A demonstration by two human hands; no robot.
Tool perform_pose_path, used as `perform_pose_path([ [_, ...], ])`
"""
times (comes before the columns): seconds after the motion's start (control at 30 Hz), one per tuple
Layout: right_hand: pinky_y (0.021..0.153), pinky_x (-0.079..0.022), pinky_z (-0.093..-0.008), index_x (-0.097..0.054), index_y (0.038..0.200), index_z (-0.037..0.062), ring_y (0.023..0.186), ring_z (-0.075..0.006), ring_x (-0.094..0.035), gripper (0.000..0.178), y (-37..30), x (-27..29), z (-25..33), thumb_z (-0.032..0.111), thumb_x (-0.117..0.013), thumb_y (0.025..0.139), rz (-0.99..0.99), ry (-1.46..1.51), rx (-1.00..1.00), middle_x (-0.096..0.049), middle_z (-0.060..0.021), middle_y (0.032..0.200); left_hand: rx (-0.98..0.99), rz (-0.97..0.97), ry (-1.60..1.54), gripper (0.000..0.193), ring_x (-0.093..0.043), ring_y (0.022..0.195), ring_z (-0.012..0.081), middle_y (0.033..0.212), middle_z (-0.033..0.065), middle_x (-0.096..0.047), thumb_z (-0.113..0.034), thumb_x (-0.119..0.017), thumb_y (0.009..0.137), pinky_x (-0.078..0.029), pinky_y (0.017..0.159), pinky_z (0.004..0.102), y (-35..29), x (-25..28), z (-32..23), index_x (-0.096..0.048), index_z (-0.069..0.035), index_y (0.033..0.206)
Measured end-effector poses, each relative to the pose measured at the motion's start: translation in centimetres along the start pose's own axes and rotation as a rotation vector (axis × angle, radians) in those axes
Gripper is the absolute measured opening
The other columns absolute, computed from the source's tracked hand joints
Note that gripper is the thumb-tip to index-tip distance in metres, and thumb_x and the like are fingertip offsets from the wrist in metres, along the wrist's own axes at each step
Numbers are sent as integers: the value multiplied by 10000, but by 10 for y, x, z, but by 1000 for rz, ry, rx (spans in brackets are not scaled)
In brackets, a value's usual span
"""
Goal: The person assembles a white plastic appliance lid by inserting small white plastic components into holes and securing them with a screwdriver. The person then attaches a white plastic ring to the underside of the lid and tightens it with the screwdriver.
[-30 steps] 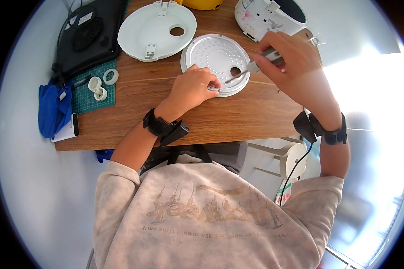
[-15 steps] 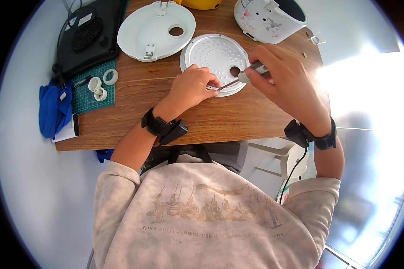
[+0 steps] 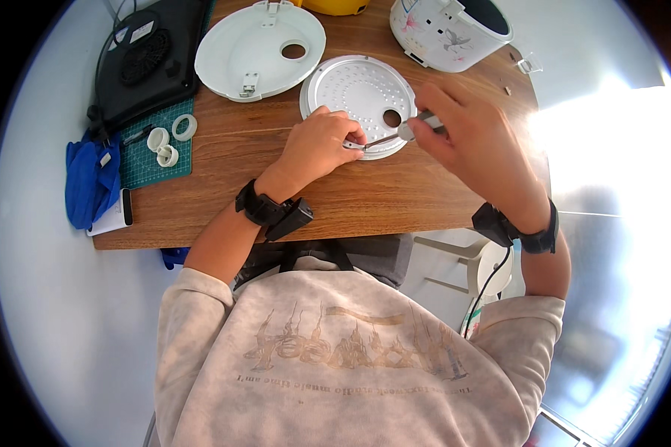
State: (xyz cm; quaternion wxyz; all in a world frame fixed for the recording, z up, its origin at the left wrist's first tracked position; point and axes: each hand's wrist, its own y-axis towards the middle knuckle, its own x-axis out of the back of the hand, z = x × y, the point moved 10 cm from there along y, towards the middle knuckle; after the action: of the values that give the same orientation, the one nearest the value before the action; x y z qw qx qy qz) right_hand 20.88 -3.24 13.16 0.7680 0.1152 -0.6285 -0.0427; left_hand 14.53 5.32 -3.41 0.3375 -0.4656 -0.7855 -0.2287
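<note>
A silvery round rice cooker inner lid (image 3: 354, 93), dotted with small bumps and pierced by one round hole, lies flat on the table. My left hand (image 3: 318, 143) pinches its near rim, where a small pale piece shows under the fingertips. My right hand (image 3: 473, 138) grips a screwdriver (image 3: 406, 132) by its grey handle. The shaft slants down to the left, and its tip meets the rim right beside my left fingertips. Exactly what the tip touches is too small to make out. Left of the inner lid rests a white outer lid (image 3: 235, 56) with a hole and metal hinges.
A white flowered rice cooker body (image 3: 432, 41) stands at the back right, a yellow object (image 3: 335, 6) at the back. On the left are a black device (image 3: 153, 59), a green cutting mat (image 3: 145, 171) with white rings (image 3: 184, 127), and a blue cloth (image 3: 89, 179).
My right hand's fingers have shifted slightly on the screwdriver handle, and its shaft lies a little flatter. The left hand stays in place at the rim.
</note>
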Motion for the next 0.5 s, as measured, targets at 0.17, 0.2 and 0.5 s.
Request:
perform_pose_path([
  [0.17, 589, -540, -365, -529, 1047, 60, 717, -278, -649, 224, -6, -5, 28, 149, -685, 913, 106, -182, 67, -528, -98, 889, 21, 4, 9, 217, -618, 1023, 207, 990, -15, -712, -270, -809, 821, -534, 877, 367, -1, 1, 1, -754, -158, 998],
  [0.2, 583, -541, -358, -526, 1053, 60, 717, -269, -651, 226, -6, -7, 29, 142, -682, 913, 141, -212, 51, -525, -98, 900, 20, 2, 11, 219, -619, 1023, 206, 989, -17, -711, -273, -809, 821, -536, 873, 368, -1, 1, 1, -753, -160, 999],
  [0.5, 714, -527, -407, -582, 1132, 63, 848, -351, -638, 269, -5, 1, 32, 46, -677, 880, 162, 186, 12, -629, -116, 1059, -10, -23, -11, 213, -625, 1022, 206, 968, -8, -713, -253, -812, 815, -534, 857, 373, -1, 1, 2, -747, -151, 991],
])
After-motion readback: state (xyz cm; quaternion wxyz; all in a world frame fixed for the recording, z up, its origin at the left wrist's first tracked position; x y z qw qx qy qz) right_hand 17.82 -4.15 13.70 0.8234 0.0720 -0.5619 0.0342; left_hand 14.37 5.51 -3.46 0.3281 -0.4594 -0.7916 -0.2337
